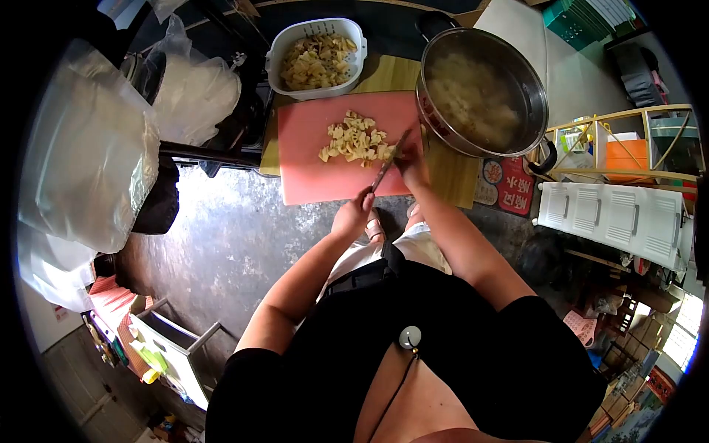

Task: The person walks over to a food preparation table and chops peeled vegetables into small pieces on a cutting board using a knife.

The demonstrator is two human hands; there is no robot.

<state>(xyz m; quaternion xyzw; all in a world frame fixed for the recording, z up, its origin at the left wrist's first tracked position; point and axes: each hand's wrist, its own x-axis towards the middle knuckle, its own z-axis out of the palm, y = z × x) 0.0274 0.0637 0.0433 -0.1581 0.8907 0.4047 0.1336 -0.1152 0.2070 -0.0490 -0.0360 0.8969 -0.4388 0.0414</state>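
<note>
A knife [383,173] slants over the right part of a pink cutting board [303,177], one end close to my body and the other pointing away. My left hand [352,216] is closed on its near end, just past the board's front edge. Beside the upper stretch of the knife is my right hand [413,168], its fingers bent against it and partly lost in shadow. Which end is the handle I cannot clearly tell. Chopped pale-yellow pieces [356,139] lie heaped on the board, left of the knife.
A white basin [277,66] holding similar cut pieces stands behind the board. To the right is a large steel pot [543,103] with cloudy contents. Plastic-covered items [88,148] hang at left; a white drawer unit [609,221] is at right.
</note>
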